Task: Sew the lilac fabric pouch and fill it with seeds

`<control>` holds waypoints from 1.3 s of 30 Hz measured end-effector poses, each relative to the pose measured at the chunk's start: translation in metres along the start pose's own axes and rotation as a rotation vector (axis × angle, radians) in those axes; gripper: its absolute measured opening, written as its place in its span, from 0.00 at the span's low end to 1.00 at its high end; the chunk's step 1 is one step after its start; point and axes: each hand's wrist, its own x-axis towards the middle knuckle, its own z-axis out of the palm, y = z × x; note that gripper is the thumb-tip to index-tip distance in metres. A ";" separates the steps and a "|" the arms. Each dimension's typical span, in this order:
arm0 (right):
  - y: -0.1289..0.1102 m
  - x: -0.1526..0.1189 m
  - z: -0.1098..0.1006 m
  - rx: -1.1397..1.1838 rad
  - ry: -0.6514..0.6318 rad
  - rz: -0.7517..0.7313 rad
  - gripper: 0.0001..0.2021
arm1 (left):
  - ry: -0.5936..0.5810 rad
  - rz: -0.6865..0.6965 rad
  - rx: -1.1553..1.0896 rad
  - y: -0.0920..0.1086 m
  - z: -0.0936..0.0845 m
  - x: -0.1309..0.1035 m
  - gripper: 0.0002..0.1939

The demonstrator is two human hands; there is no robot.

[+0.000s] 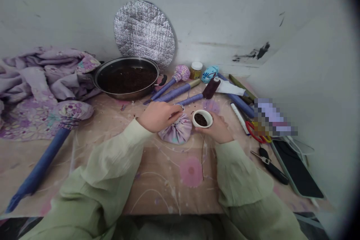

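My left hand (161,115) has its fingers closed at the top of a small gathered bag of lilac floral cloth (177,131), by a shiny rim at its opening. Just to the right, my right hand (218,127) holds a small white cup (207,115) with dark crumbly material in it. The cup stands nearly upright and apart from the bag. A thin dark thread (203,161) lies on the tablecloth below the cup.
A wide metal pan (97,82) with dark material stands at the back left, before a round silver mat (144,30). Purple cloth (33,90) and a blue-handled bundle (50,161) lie left. Right are a thread spool (210,88), scissors (254,133) and a phone (298,168).
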 end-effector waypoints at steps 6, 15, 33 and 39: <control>-0.005 0.001 0.002 0.029 0.128 -0.039 0.29 | 0.056 0.011 -0.068 -0.001 -0.004 -0.003 0.12; -0.003 -0.002 0.001 0.187 0.223 0.052 0.36 | 0.006 0.078 -0.112 -0.001 -0.010 -0.005 0.12; 0.000 -0.002 0.003 0.320 0.254 0.021 0.37 | 0.033 -0.006 -0.102 0.002 -0.003 -0.002 0.10; -0.005 -0.004 0.000 0.430 0.270 0.011 0.36 | -0.044 0.182 -0.170 0.000 -0.002 -0.002 0.07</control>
